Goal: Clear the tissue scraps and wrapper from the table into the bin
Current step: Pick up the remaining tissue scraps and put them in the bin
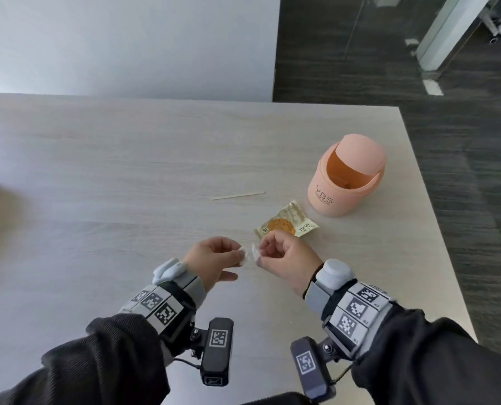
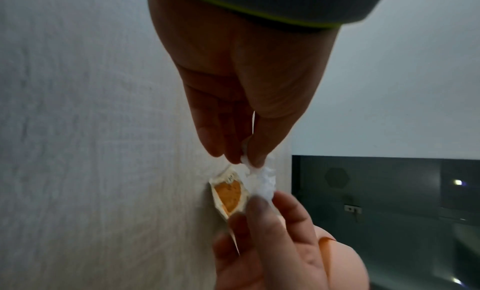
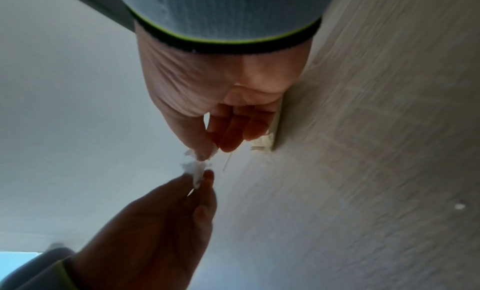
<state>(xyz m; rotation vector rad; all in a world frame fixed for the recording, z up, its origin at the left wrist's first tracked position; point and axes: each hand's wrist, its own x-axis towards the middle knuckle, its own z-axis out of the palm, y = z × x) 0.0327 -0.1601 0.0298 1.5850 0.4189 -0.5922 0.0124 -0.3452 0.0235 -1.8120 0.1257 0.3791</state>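
White tissue scraps (image 1: 244, 255) hang just above the wooden table (image 1: 126, 159), held between both hands. My left hand (image 1: 239, 254) pinches one end with thumb and fingertips. My right hand (image 1: 259, 255) pinches the other end (image 1: 254, 251). Whether this is one piece or two I cannot tell. In the left wrist view the tissue (image 2: 262, 181) bunches between the left hand (image 2: 249, 159) and the right hand (image 2: 257, 204). A yellow snack wrapper (image 1: 287, 225) lies flat just beyond my right hand. The peach bin (image 1: 347, 176) stands upright at the far right, its swing lid tipped open.
A thin wooden stick (image 1: 237, 195) lies on the table beyond the hands. The table's right edge (image 1: 436, 229) runs close behind the bin, with dark floor past it. A small white speck (image 3: 460, 206) shows on the table in the right wrist view.
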